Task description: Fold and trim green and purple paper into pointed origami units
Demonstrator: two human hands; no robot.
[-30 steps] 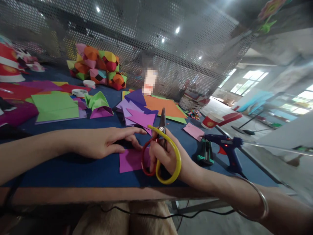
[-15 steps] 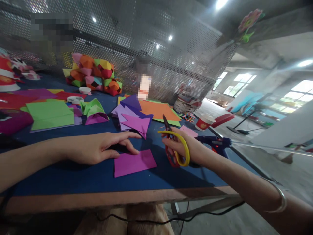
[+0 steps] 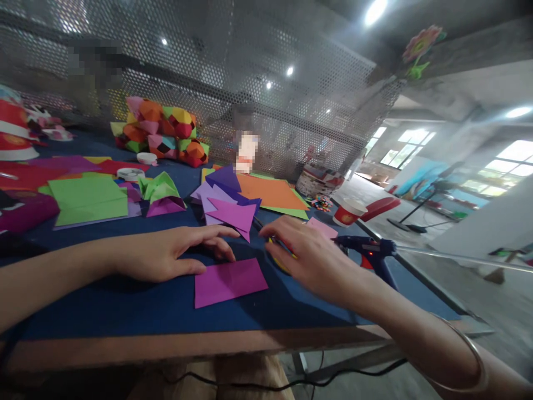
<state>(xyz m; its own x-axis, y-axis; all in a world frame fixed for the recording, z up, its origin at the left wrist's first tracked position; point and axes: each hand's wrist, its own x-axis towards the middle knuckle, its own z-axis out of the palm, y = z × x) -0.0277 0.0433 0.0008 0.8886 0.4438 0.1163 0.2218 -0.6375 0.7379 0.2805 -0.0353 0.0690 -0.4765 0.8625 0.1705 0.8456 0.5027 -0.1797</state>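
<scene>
My left hand (image 3: 179, 253) lies low over the blue table, fingers spread and holding nothing, its thumb and fingertips at the upper edge of a folded magenta paper (image 3: 231, 282). Palm down, my right hand (image 3: 310, 253) curls over the scissors (image 3: 278, 261) to the right of that paper. Only part of a yellow handle and a bit of dark blade show; the rest is hidden under the hand. Beyond my fingers, a pointed magenta cut piece (image 3: 233, 213) rests on lilac papers (image 3: 204, 194).
A hot glue gun (image 3: 368, 247) with a lit red light lies right of my right hand, near a paper cup (image 3: 348, 211). Green sheets (image 3: 89, 200) and a folded green paper shape (image 3: 160, 189) are at left. Orange sheets (image 3: 270, 191) and colourful paper balls (image 3: 162, 130) sit farther back.
My right hand has turned palm down and lowered the scissors, which stood upright in it before, toward the table. My left hand has hardly moved.
</scene>
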